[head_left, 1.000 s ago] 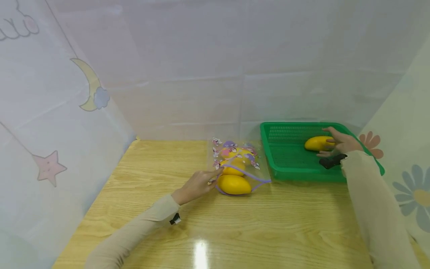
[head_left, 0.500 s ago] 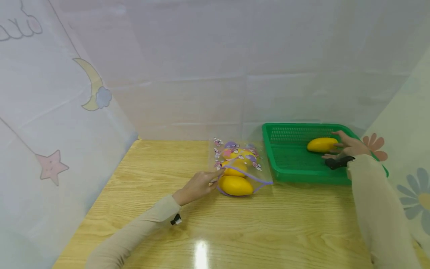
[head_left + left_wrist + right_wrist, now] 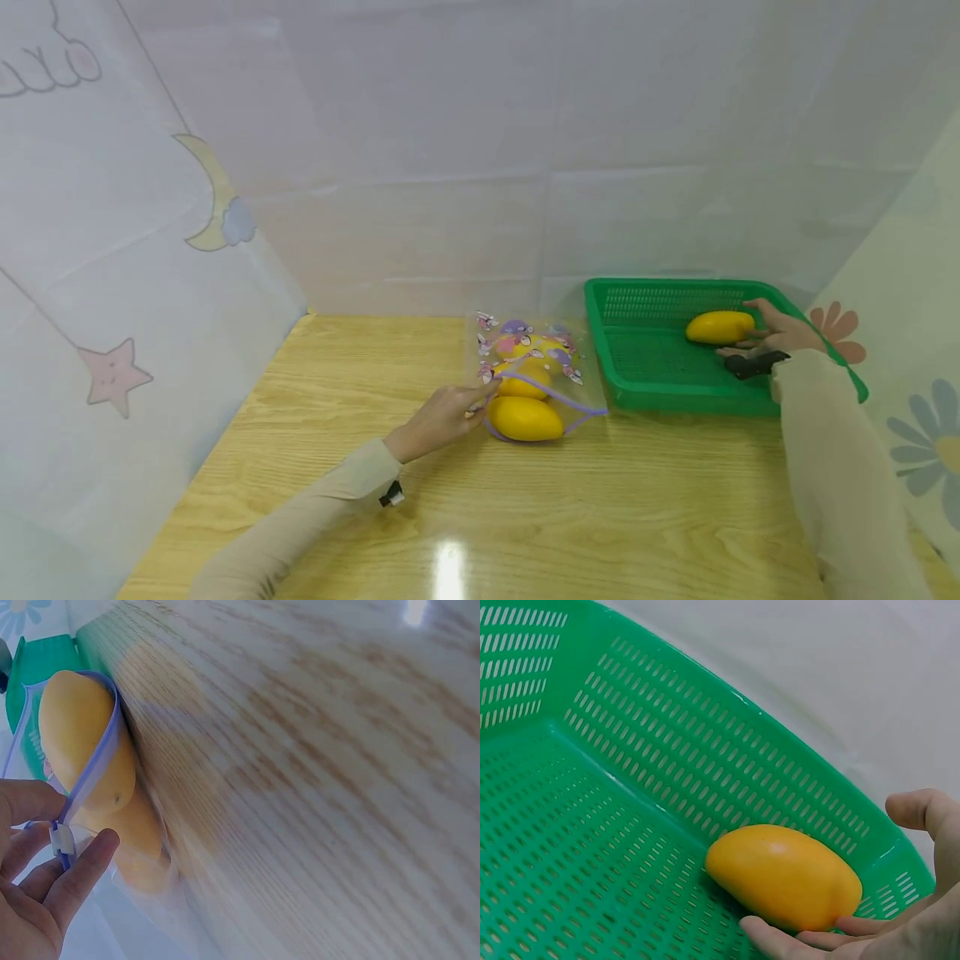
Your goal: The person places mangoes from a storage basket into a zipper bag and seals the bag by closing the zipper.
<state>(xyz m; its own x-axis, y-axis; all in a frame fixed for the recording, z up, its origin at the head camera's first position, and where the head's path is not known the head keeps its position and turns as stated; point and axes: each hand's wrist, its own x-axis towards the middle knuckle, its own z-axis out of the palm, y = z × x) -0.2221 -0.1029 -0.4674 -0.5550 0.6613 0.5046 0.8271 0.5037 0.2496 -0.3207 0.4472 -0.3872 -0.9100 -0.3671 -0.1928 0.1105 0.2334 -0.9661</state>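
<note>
At the mouth of a clear zip bag (image 3: 573, 375) with a purple rim, my left hand (image 3: 438, 421) pinches the edge near a white slider (image 3: 61, 840). Several yellow mangoes lie in the bag; the nearest mango (image 3: 525, 419) sits just inside the opening, its end showing in the left wrist view. Over to the right, one mango (image 3: 780, 874) lies on the floor of a green basket (image 3: 652, 387) against its back wall. My right hand (image 3: 787, 332) is at that mango's right end, thumb raised apart and fingers low beside it. Its fingertips seem to touch the mango.
The basket's perforated walls (image 3: 652, 727) rise around the right hand. Bag and basket stand side by side on a wood-grain table (image 3: 555, 517). A pale cloth backdrop (image 3: 420, 242) closes off the back and both sides.
My right hand has drawn back slightly to the right, uncovering more of the mango in the basket. The left hand keeps its place at the bag's edge. The head view has shifted slightly.
</note>
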